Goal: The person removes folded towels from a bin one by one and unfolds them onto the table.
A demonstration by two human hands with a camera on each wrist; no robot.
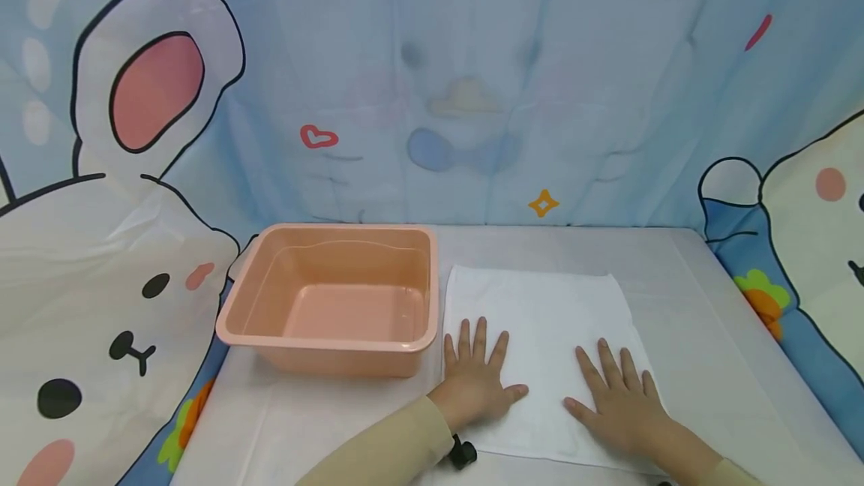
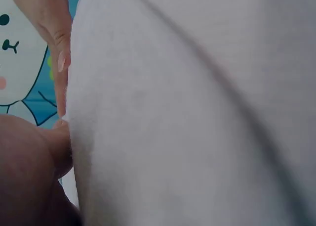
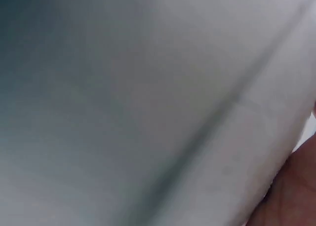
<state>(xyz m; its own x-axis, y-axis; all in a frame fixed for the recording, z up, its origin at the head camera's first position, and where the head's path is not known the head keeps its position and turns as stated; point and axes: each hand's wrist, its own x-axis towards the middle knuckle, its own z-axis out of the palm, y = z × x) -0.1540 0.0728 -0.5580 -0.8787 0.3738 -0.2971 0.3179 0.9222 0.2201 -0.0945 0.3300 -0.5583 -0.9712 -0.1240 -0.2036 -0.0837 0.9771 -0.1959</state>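
A white towel [image 1: 533, 306] lies spread flat on the table, its far edge a little short of the back curtain. My left hand [image 1: 475, 381] rests on its left side with fingers spread and straight. On the right side of the towel my right hand [image 1: 621, 403] lies palm down, fingers also spread. Neither hand grips anything. In the left wrist view the towel [image 2: 138, 107] fills most of the picture, with part of the left hand [image 2: 24, 166] at the lower left. The right wrist view shows the towel [image 3: 256, 132] close up and blurred, the right hand [image 3: 291, 196] at its corner.
A pink plastic basin [image 1: 344, 346] stands left of the towel, close to the left hand, with nothing visible inside. The white-covered table [image 1: 715, 351] meets a light-blue cartoon curtain [image 1: 594, 58] at the back. A small black wrist device [image 1: 463, 453] sits under the left sleeve.
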